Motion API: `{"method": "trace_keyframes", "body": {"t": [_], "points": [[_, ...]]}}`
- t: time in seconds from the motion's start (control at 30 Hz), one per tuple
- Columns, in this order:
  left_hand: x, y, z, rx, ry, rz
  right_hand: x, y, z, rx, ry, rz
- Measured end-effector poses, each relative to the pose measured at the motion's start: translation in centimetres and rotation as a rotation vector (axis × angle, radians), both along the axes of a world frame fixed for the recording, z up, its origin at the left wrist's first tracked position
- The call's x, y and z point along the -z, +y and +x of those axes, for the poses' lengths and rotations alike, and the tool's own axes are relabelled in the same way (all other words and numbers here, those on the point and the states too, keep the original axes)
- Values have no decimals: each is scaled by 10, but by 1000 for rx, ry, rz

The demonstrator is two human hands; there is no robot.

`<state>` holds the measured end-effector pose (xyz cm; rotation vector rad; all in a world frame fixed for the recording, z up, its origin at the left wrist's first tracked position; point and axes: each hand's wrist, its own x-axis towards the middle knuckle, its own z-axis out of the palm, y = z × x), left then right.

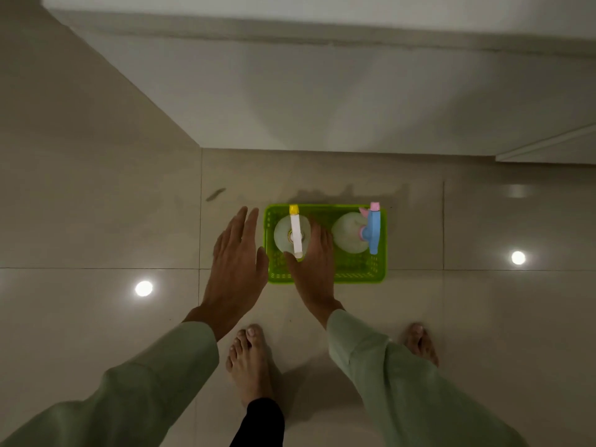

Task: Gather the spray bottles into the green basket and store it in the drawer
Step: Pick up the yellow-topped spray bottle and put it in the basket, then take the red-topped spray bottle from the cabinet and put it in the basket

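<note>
A green perforated plastic basket (354,272) is lying on the pale glossy tiled floor (96,221), near the white cabinet front (322,101) at the far side. Two clear round spray bottles are standing in it: the white-and-yellow-triggered bottle (285,235) left, the blue-and-pink-triggered bottle (350,232) right.

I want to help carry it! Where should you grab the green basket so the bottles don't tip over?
Probably by the two short ends of the green basket, one hand on each rim, coming from above. It is long and open-topped, with two upright spray bottles inside, so lifting both ends keeps it level.
</note>
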<state>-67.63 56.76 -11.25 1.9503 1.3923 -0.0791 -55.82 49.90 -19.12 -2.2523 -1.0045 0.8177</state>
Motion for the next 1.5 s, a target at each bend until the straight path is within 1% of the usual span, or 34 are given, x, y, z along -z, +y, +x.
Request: {"method": "trace_keyframes", "body": {"t": [0.1,0.2,0.37,0.5,0.6,0.67,0.73,0.87,1.0,1.1,1.17,1.27,1.4,1.5], "points": [[-30,-2,7,9,-12,21,-35,-11,12,26,104,12],[-72,-6,18,22,-36,64,-93,-19,30,34,154,70],[-172,-4,52,8,-115,146,-219,-16,77,32,99,269],[-262,14,86,-25,-154,227,-319,15,122,11,102,381],[-311,44,110,-23,-167,305,-376,53,155,-24,111,465],[-332,73,125,-34,-187,341,-402,87,177,-7,103,487],[-343,106,138,-58,-207,359,-414,126,195,18,101,452],[-338,174,159,-50,-212,373,-412,207,225,30,125,290],[-310,240,171,10,-209,327,-385,282,239,99,139,91],[-295,272,175,66,-211,311,-368,318,238,97,125,-79],[-286,288,173,100,-211,300,-358,336,235,116,164,-157],[-276,298,166,121,-206,275,-350,353,230,189,309,-170],[-271,290,146,140,-187,256,-354,353,219,219,381,-153],[-276,274,131,131,-181,237,-364,332,208,247,422,-131]]}}
